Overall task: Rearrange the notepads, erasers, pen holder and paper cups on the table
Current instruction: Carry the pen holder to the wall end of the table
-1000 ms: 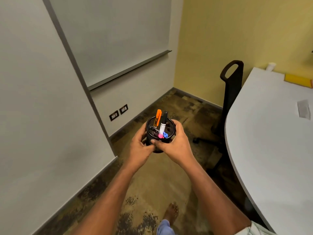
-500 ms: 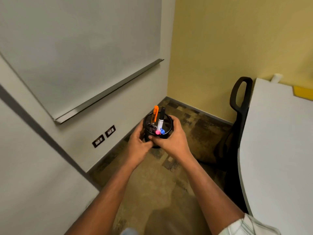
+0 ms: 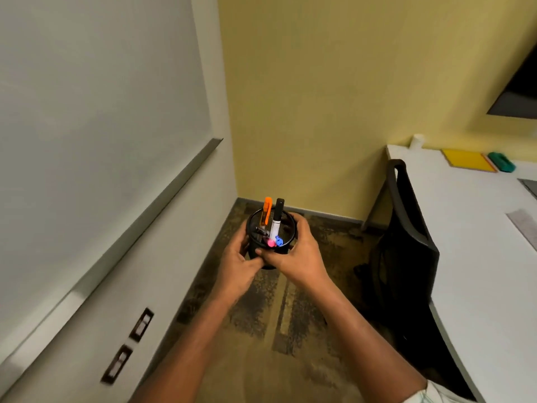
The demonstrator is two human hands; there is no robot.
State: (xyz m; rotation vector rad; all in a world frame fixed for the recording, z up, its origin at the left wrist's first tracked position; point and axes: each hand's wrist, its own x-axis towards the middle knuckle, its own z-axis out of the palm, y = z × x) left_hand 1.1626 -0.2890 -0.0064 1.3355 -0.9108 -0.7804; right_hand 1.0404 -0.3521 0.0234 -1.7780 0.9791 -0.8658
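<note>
A black mesh pen holder (image 3: 286, 225) with an orange pen, a black marker and pink and blue caps is held upright over the floor. My left hand (image 3: 236, 267) grips its left side and my right hand (image 3: 299, 257) wraps its right side and front. On the white table (image 3: 479, 257) at the right, far end, lie a yellow notepad (image 3: 467, 160), a green eraser (image 3: 501, 162) just right of it, and a white paper cup (image 3: 417, 141) at the corner by the wall.
A black office chair (image 3: 406, 237) stands between me and the table's left edge. A whiteboard with a metal tray (image 3: 162, 199) covers the left wall, with wall sockets (image 3: 142, 324) below. A dark screen (image 3: 520, 91) hangs at the upper right.
The view has swung up and to the right, bringing the table's far end, notepad and eraser into sight. Both hands keep the same hold on the pen holder.
</note>
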